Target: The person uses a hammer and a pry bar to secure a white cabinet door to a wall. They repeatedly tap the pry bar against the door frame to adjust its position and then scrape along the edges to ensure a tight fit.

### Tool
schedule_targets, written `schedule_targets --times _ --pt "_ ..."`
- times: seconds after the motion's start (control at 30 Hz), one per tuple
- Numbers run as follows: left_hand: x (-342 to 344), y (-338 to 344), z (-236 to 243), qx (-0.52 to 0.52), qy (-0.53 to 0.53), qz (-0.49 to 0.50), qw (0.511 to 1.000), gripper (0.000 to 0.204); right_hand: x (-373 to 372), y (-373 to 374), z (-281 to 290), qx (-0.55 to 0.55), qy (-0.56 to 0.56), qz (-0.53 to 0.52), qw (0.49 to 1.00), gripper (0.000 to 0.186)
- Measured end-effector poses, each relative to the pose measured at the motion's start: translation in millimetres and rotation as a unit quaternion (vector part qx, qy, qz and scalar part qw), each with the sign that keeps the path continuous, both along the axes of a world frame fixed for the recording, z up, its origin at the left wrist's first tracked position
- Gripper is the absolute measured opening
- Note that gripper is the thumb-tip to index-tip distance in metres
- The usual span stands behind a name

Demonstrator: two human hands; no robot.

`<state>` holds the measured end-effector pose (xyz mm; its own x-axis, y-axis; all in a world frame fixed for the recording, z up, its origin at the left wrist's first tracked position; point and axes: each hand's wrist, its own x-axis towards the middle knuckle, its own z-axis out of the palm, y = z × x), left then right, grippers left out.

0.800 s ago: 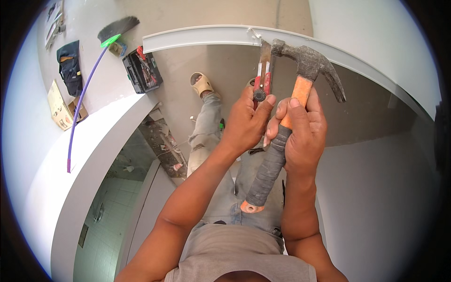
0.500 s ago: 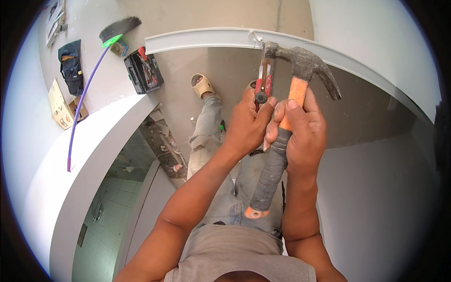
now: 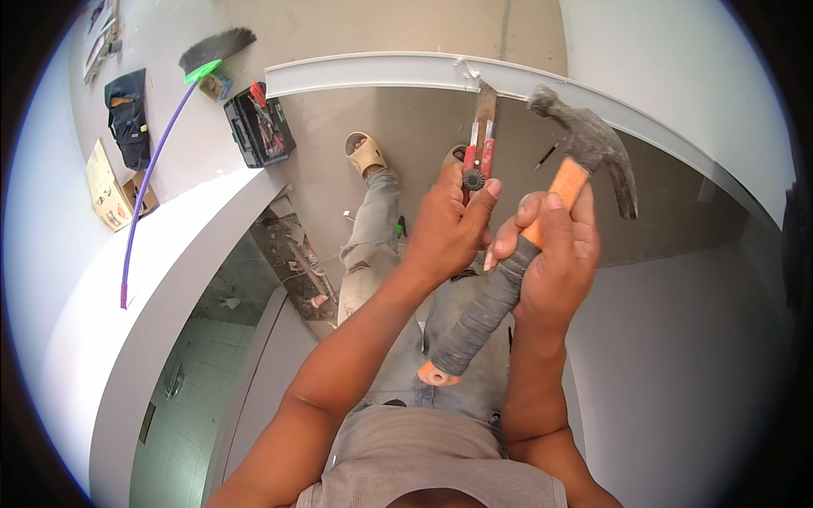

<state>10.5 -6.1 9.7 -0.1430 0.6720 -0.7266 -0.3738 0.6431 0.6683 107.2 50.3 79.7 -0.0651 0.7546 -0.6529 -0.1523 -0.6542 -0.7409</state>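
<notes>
My right hand (image 3: pixel 559 258) is closed round a claw hammer (image 3: pixel 483 315). Its orange handle is wrapped in black tape, and its worn grey head points up and to the right. In my left hand (image 3: pixel 453 224) is a utility knife (image 3: pixel 478 152) with a red and silver body and a round black knob. The knife's dull blade points away from me, its tip at the edge of a long white profile (image 3: pixel 364 69), beside a chipped spot. The hammer head is apart from the knife, to its right. Some fingers of both hands are hidden.
Beyond the profile's left end lies an open black toolbox (image 3: pixel 258 127) with tools. A broom (image 3: pixel 165 144) with a purple handle leans at the left, near a dark bag (image 3: pixel 129 120) and a cardboard box (image 3: pixel 110 190). Debris (image 3: pixel 296 254) lies by the doorway. A pale wall (image 3: pixel 677 339) stands right.
The hammer has swung back from the knife, its head moving right and slightly towards me while tilting further right. My left hand and the knife have barely moved.
</notes>
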Motion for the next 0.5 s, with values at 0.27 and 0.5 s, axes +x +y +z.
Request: schedule_targets --times 0.27,0.5 --pt "0.3 1.3 2.7 0.004 0.001 -0.004 1.0 0.031 -2.4 -0.6 -0.9 0.003 0.002 -0.037 0.999 0.04" --pt "-2.1 0.5 1.6 -0.005 -0.037 0.008 0.999 0.031 1.4 2.1 -2.3 -0.02 0.016 -0.005 1.0 0.04"
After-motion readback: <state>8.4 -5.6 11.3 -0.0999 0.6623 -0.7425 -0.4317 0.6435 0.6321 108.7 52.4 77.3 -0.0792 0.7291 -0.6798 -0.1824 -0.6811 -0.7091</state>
